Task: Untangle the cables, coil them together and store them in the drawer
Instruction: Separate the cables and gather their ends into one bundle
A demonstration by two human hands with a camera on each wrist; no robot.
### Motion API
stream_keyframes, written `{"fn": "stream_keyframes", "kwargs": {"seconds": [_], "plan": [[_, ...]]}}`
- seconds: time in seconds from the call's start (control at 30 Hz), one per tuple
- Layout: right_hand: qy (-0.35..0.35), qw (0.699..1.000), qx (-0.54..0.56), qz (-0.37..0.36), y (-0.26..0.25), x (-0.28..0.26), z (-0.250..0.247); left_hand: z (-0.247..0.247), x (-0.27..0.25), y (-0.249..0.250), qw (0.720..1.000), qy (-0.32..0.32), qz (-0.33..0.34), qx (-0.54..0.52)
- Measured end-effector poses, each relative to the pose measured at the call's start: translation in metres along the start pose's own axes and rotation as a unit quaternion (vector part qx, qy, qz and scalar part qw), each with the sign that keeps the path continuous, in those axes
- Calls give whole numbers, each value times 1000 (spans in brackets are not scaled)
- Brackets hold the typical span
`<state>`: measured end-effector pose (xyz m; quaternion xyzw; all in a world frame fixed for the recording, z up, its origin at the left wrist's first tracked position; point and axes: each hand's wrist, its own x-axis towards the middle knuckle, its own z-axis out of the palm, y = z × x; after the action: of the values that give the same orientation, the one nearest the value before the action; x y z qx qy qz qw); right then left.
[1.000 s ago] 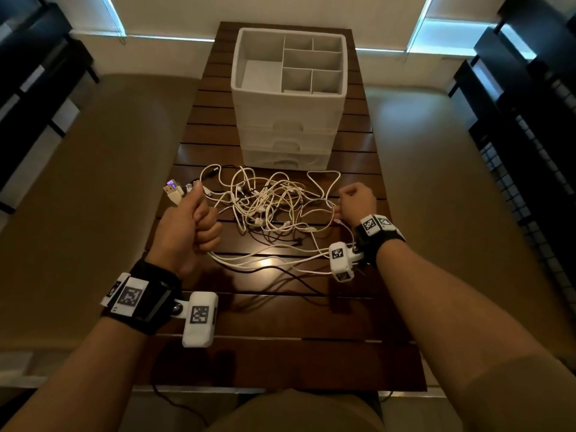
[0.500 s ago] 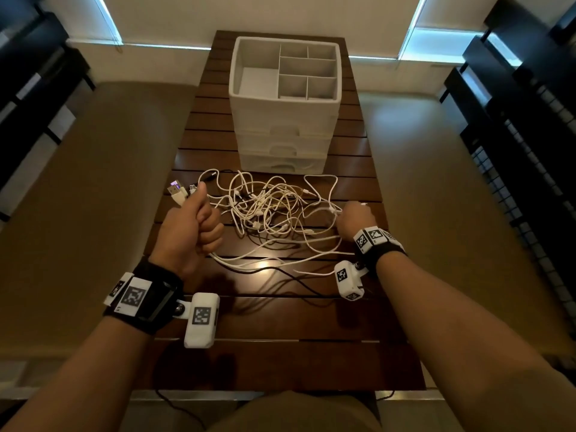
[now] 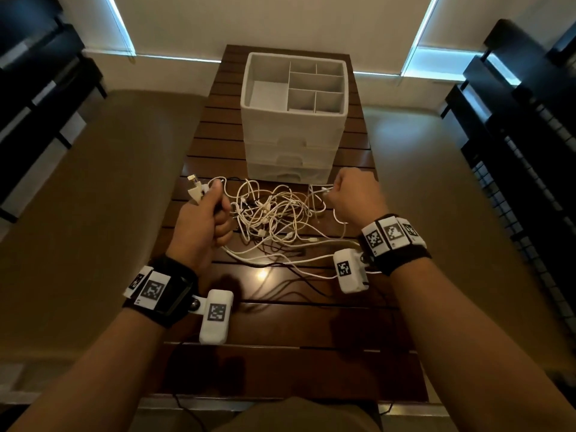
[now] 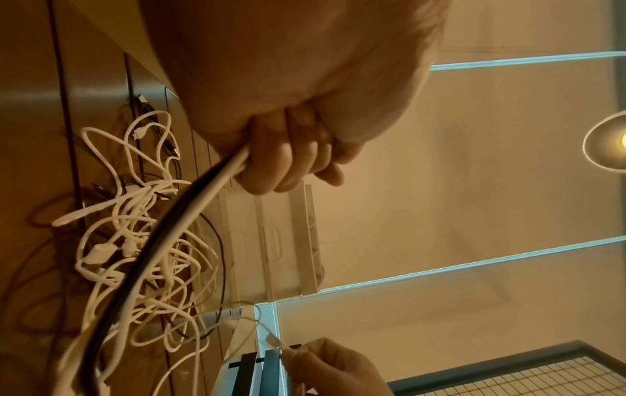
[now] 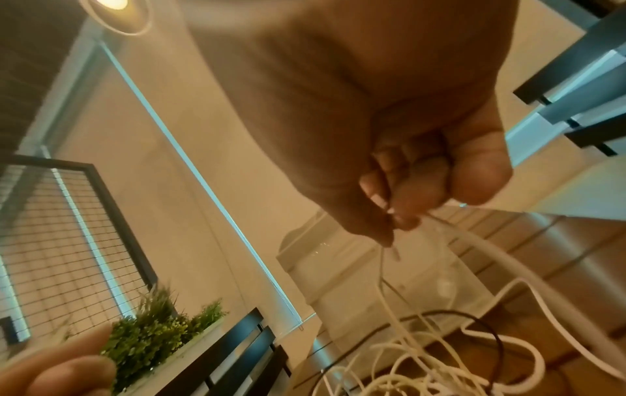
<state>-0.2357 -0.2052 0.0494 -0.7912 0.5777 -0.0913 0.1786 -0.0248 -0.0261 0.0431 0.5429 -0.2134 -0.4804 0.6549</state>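
A tangle of white cables with a thin black one among them lies on the slatted wooden table, just in front of the white drawer unit. My left hand is fisted round several cable ends; white plugs stick out above the thumb. In the left wrist view its fingers clasp a white and a black cable. My right hand is raised at the tangle's right side and pinches a thin white cable near its plug.
The drawer unit has an open tray with dividers on top and its drawers closed. Benches flank the table on both sides. Dark slatted chairs stand at the far right and left. A potted plant shows in the right wrist view.
My right hand has lifted off the table and moved up and to the right, drawing a white cable out of the tangle. The left hand keeps its grip and has barely moved.
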Motion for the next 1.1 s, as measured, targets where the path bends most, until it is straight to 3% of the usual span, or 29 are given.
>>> {"fn": "stream_keyframes", "kwargs": {"seconds": [0.1, 0.2, 0.3, 0.37, 0.47, 0.63, 0.83, 0.97, 1.1], "plan": [[-44, 998, 14, -32, -3, 2, -4, 7, 1, 2, 1000, -1, 22, 7], [-28, 996, 80, -7, 2, 5, -2, 10, 0, 2, 999, -18, 26, 17], [-135, 986, 87, 42, 5, 2, 0, 9, -3, 2, 999, -21, 23, 25], [-181, 965, 179, 69, 2, -6, -1, 8, -2, 1, 999, -16, 15, 25], [-174, 884, 421, 101, -14, -18, -9, 11, -1, -2, 999, -13, 16, 42], [-203, 835, 510, -40, -54, -41, -13, 30, 5, -2, 992, -3, 16, 124], [-169, 861, 463, -126, -71, -65, 6, 44, 6, 1, 990, -18, 31, 133], [-116, 892, 403, -171, -73, -70, 23, 43, 7, -3, 985, 11, 44, 169], [-94, 902, 370, -200, -76, -74, 27, 42, 10, -5, 987, 43, 34, 151]]}}
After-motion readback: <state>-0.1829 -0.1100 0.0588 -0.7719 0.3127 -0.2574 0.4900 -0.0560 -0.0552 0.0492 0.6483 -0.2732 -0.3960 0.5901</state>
